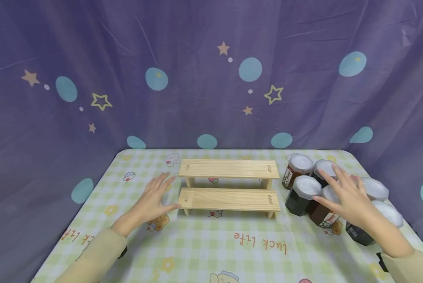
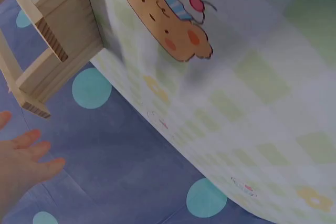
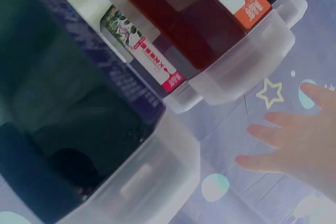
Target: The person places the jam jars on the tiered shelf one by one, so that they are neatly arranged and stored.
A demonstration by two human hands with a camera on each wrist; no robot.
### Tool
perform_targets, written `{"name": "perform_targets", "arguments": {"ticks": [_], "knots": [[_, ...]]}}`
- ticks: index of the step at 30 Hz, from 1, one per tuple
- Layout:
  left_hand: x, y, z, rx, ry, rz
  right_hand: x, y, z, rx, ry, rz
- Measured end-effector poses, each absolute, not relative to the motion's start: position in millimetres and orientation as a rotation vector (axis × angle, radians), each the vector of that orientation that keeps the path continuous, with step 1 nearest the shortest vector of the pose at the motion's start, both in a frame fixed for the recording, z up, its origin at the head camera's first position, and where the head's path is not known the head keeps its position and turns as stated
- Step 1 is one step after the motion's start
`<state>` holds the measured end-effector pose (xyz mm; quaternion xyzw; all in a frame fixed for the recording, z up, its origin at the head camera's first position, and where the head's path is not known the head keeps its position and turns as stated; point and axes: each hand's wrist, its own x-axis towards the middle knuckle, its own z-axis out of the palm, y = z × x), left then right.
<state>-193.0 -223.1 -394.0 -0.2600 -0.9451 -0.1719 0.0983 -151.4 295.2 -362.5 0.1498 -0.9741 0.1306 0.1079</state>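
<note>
A two-step shelf of pale wood stands mid-table, its upper board [image 1: 229, 168] behind the lower board [image 1: 229, 199]. My left hand [image 1: 151, 202] is beside the shelf's left end, fingers spread, the thumb tip right at the lower board's edge. In the left wrist view, that hand's fingers [image 2: 32, 153] are straight with nothing between them. My right hand [image 1: 351, 200] hovers with spread fingers over several lidded jars, overlapping some in the head view. One jar is dark [image 3: 73, 108], another reddish brown with a printed label [image 3: 173, 19]; their lids [image 3: 149, 177] are whitish and translucent.
The jars stand in a cluster right of the shelf, the nearest a dark jar [image 1: 300, 202]. A green-and-white checked cloth [image 1: 197, 247] with cartoon prints covers the table. Behind it hangs a purple curtain [image 1: 197, 114] with stars and blue spots.
</note>
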Motion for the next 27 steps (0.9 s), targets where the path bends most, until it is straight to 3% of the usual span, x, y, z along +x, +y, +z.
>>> {"name": "perform_targets", "arguments": {"ticks": [14,27], "knots": [[-191,-216,-406,-0.672,-2.891,-0.872,-137,319,-365,0.464,-2.68,0.583],[-199,-215,-418,-0.666,-2.863,-1.126,-122,341,-372,0.328,-2.562,0.69]]}}
